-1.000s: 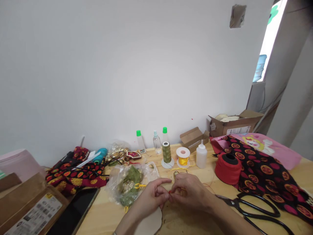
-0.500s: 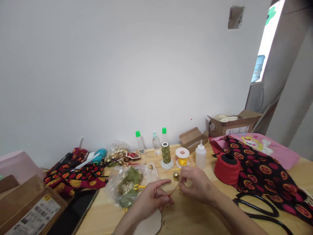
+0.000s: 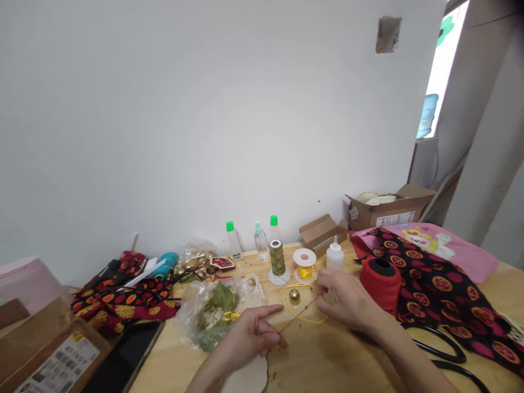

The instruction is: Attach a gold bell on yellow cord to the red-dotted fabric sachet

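1. My left hand pinches the red thread, one finger pointing out; my right hand pinches it farther along.
2. The thread spans between them, near the gold bell.
3. Step, I judge: tensioning; next calls for steady pinches.

The near edge of the bench falls below the picture, which also crops the phone and the pale board, partly covered by the left forearm. Toward the bench's near left corner the cardboard box is cut off, its label too small to read. Red thread disappears into the fingers of both hands; the right hand hides the base of the squeeze bottle. The blades of the scissors are covered by the right forearm.
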Demonstrator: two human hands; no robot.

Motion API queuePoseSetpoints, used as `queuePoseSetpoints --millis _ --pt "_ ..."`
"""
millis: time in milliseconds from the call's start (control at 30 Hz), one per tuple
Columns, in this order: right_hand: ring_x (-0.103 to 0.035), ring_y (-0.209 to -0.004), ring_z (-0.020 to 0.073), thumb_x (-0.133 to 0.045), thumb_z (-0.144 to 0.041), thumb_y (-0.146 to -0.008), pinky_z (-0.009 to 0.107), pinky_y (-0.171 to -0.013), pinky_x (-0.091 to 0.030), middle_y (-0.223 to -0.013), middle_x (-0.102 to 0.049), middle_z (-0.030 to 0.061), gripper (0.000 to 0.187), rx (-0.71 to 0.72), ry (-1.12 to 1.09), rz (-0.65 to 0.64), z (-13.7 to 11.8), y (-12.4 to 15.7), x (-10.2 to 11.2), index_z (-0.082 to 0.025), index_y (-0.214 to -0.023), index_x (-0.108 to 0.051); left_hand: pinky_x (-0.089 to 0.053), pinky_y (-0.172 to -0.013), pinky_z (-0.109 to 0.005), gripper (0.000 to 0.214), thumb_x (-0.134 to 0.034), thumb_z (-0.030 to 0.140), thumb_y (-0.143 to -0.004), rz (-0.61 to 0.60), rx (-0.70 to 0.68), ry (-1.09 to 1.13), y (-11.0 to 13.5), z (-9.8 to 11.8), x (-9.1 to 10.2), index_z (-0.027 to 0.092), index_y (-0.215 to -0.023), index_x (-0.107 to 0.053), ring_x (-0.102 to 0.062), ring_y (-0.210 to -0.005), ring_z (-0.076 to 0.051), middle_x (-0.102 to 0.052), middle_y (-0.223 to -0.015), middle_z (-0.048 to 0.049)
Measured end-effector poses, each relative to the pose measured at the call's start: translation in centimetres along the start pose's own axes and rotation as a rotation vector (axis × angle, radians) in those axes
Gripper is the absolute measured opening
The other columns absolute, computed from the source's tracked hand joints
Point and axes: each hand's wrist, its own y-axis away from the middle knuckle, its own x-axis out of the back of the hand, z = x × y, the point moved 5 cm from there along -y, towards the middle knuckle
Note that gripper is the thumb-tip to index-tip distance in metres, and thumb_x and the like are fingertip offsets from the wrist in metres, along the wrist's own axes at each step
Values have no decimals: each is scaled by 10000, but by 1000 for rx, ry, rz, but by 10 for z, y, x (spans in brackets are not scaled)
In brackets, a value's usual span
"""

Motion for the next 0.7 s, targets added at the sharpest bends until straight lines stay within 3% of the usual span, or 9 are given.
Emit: queuePoseSetpoints --millis 300,400,500,600,700 --pt "-492 -616 114 -434 -112 -611 193 -495 -262 -648 -551 -11 113 -23 -3 42 -3 1 8 -169 -583 -527 -254 -415 -164 705 -679 338 -564 -16 21 25 -2 -1 -1 87 -1175 -433 -361 -397 -47 -680 -660 -58" --pt "-498 -621 115 -440 -116 -611 192 -498 -267 -649 -562 -13 113 -40 -29 43 0 1 5 -173 -592 -536 -238 -404 -162 493 -664 379 -572 -1 32 -12 0 0 -1 83 -959 -593 -352 -396 -42 -680 -659 -69" --pt "-507 -614 115 -447 -113 -607 195 -500 -272 -648 -580 -16 132 -70 -48 8 7 0 0 -180 -597 -560 -149 -365 -163 374 -614 437 -611 15 22 -72 0 0 -1 83 -728 -638 -247 -360 -27 -675 -607 -64" --pt "-516 -607 129 -457 -116 -618 207 -502 -287 -655 -595 -5 143 -119 -42 -8 13 -1 -2 -183 -599 -581 -96 -354 -172 378 -582 459 -637 27 5 -97 -1 -1 0 90 -700 -632 -195 -344 -30 -659 -536 -41" --pt "-531 -673 155 -453 -158 -693 228 -557 -347 -753 -613 36 158 -94 -185 63 6 -2 0 -171 -707 -610 -124 -364 -164 347 -579 441 -653 31 -18 -86 -2 0 0 100 -692 -632 -261 -331 -35 -632 -475 -15"
